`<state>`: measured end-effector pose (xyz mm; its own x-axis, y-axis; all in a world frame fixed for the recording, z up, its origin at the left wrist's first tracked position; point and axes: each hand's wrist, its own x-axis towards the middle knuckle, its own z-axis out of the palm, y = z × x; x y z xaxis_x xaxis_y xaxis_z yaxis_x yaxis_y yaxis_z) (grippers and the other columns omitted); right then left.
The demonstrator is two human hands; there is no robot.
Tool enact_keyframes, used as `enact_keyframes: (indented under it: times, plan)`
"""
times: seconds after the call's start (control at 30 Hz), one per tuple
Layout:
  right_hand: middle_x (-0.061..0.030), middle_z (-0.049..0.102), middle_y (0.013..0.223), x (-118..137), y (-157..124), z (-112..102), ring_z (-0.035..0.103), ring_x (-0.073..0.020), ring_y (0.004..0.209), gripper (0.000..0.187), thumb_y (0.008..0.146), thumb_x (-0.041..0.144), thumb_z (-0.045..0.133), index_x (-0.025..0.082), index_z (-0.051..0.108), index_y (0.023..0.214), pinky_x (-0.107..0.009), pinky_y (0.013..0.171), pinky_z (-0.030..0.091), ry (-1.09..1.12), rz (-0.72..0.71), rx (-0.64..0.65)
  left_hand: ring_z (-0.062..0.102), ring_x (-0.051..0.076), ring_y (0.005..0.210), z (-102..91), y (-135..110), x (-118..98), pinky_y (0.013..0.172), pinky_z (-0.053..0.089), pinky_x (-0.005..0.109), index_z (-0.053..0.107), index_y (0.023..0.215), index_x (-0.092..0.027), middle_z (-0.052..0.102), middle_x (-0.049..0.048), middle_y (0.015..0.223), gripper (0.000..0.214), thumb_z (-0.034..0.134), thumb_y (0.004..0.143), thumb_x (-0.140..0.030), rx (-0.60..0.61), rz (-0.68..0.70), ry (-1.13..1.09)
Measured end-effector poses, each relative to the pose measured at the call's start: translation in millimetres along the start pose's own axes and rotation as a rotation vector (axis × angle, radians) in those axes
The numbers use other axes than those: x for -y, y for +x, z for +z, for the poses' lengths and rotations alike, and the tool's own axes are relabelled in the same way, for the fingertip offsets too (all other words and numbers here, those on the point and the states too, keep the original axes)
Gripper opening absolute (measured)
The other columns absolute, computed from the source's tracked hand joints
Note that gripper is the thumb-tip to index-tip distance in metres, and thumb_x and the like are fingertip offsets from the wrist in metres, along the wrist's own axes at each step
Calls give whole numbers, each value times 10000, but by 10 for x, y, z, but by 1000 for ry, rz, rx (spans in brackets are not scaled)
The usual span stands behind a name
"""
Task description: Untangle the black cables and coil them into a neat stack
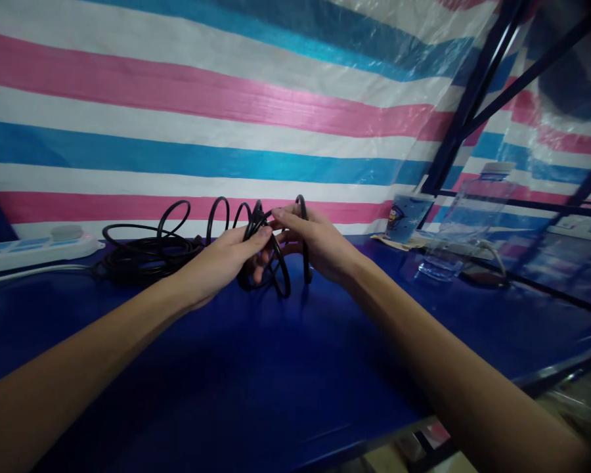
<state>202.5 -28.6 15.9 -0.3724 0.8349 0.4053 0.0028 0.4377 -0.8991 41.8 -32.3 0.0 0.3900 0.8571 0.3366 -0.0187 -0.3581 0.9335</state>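
Note:
Loops of a black cable (283, 272) hang between my two hands above the blue table. My left hand (231, 256) is closed around a bunch of the loops, thumb on top. Close by on the right, my right hand (318, 240) has its fingers curled toward the bunch, and one cable loop passes over it. Its fingertips are partly hidden behind the cable and my other hand. More of the black cable lies coiled in a pile (138, 259) on the table to the left, with a few loops standing up.
A white power strip (39, 253) lies at the far left with a pale cord. On the right stand a patterned paper cup (408, 217) and a clear plastic bottle (465, 223). Behind the blue table (217, 387) hangs a striped plastic sheet (177, 105); a dark metal frame (453, 144) rises at the right.

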Motion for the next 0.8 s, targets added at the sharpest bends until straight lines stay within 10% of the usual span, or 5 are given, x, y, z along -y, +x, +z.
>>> enact_keyframes:
  times: [0.23, 0.47, 0.63, 0.8]
  plan:
    - [-47, 651, 925, -147, 17, 110, 608, -155, 802, 305, 711, 164, 644, 148, 609, 1014, -312, 717, 488, -40, -113, 11, 260, 27, 352, 42, -6, -38, 341, 185, 177, 456, 1019, -214, 442, -50, 635, 457, 487, 826, -626, -232, -87, -69]
    - [-62, 477, 1395, -149, -5, 184, 550, -234, 1111, 467, 725, 108, 562, 227, 616, 1173, -388, 901, 473, -96, -201, 42, 605, 246, 1001, -114, 44, -58, 852, 483, 371, 336, 1376, -192, 579, 116, 1184, 698, 645, 751, -234, -389, 261, 605]
    - [-123, 617, 1135, -159, 44, 87, 617, -194, 866, 306, 757, 122, 536, 128, 616, 1052, -395, 814, 499, -204, 13, -70, 594, 326, 1049, -134, 9, -8, 890, 442, 464, 399, 1394, -151, 593, 178, 1207, 549, 419, 845, -137, -280, 209, 1099]
    - [-77, 614, 1070, -306, 74, 120, 552, -168, 1046, 170, 897, 220, 479, 153, 588, 1010, -378, 1007, 394, -167, -85, 241, 634, 254, 900, 1, -2, -36, 806, 478, 357, 599, 1156, -145, 678, 106, 898, 340, 450, 887, -289, -410, 69, 485]
